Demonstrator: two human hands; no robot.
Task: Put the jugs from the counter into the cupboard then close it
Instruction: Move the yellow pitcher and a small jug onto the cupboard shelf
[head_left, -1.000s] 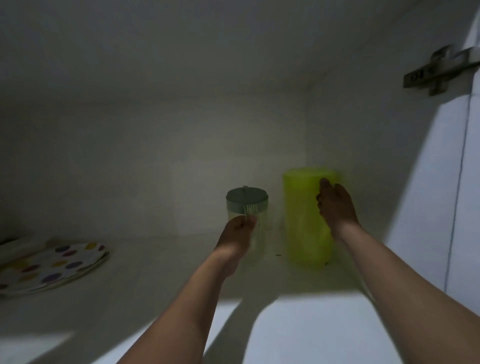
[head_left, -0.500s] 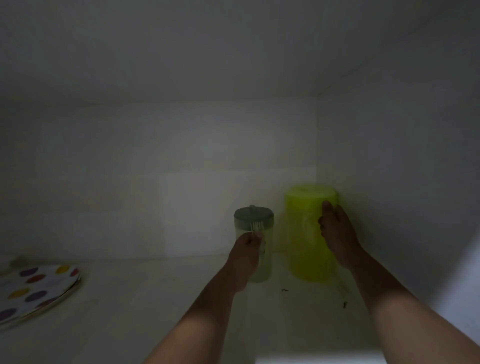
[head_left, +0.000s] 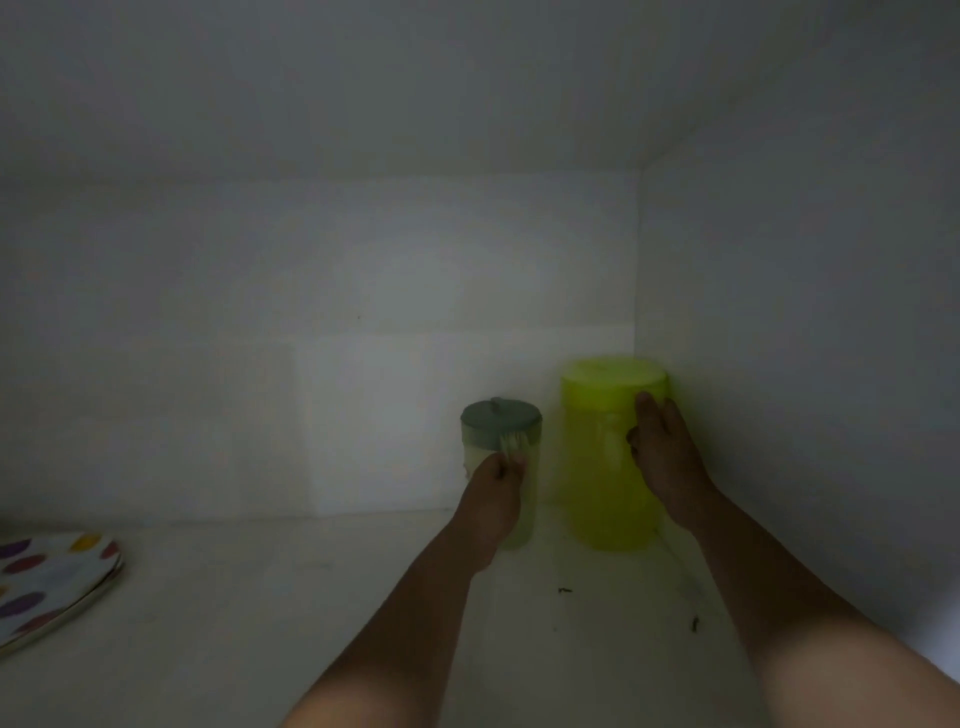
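A plate (head_left: 49, 587) lies flat on the shelf at about 8 o'clock, cut off by the left edge. It is white with round spots in purple, yellow and red, and a second rim shows just under it, so it may be two stacked. Two small dark specks rest on the shelf toward 5 o'clock: one speck (head_left: 564, 590) nearer the middle, the other speck (head_left: 694, 622) further right, close to the side wall. They are too small to identify.

The spotted plate (head_left: 49, 582) is cut off at the left edge. The left hand (head_left: 493, 499) hides the clear jug (head_left: 501, 457)'s handle; dim light blurs detail.
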